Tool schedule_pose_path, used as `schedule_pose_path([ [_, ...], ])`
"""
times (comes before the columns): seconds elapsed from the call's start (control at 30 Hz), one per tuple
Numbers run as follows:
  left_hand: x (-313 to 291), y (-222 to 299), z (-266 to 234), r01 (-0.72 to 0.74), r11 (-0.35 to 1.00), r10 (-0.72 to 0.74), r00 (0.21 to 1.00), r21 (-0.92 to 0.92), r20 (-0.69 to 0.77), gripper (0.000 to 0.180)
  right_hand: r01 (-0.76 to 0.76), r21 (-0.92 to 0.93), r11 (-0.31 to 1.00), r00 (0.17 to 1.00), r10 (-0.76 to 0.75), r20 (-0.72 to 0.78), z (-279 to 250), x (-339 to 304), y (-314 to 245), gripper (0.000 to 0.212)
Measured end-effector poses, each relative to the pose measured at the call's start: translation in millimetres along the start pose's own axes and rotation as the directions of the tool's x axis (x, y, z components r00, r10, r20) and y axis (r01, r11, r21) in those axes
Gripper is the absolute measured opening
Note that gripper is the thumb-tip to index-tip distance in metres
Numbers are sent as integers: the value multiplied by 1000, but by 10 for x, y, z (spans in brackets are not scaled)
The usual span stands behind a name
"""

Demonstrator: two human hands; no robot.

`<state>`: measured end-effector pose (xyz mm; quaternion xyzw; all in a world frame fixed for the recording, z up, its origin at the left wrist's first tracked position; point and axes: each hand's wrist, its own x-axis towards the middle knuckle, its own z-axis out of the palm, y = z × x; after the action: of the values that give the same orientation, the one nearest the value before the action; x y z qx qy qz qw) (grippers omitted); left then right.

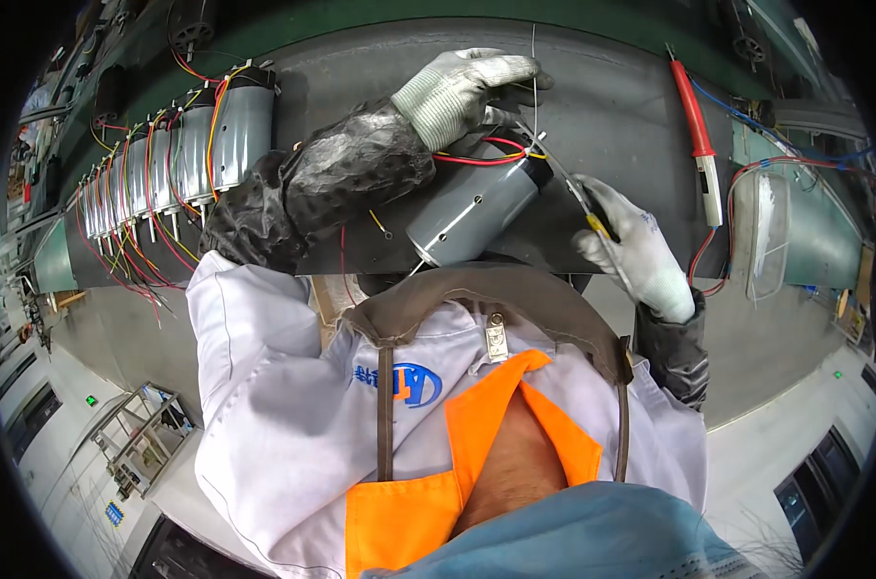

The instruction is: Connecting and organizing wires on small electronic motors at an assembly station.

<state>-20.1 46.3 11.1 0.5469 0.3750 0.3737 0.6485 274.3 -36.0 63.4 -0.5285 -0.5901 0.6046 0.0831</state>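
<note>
White-gloved right hand point(642, 251) holds a slim tool point(598, 228), centre-right; the left hand point(462, 92), upper centre, has a grip I cannot tell.

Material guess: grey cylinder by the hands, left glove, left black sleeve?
Cylinder: probably metal, painted or coated; smooth grey with a soft sheen.
Left glove: likely knit fabric; ribbed cuff.
Sleeve: glossy, wrinkled; perhaps faux leather or coated fabric.

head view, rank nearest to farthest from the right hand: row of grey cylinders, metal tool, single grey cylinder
1. Metal tool: held in the right hand.
2. Single grey cylinder: left of that hand, in front of the torso.
3. Row of grey cylinders: far left, beyond the dark left sleeve.
</note>
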Motion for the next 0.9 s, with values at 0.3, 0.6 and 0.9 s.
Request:
schedule_pose_path([
  [0.3,-188,76,-106,-176,973,187,980,152,-61,30,-161,-224,961,987,154,-51,71,28,-145,58],
  [0.6,-1365,662,-607,-282,887,141,919,365,368,46,43,-454,890,910,-223,-350,-3,-22,148,39],
  [0.9,-885,-538,379,-182,585,692,621,790,-369,52,118,350,929,986,-153,72,455,849,-330,36],
])
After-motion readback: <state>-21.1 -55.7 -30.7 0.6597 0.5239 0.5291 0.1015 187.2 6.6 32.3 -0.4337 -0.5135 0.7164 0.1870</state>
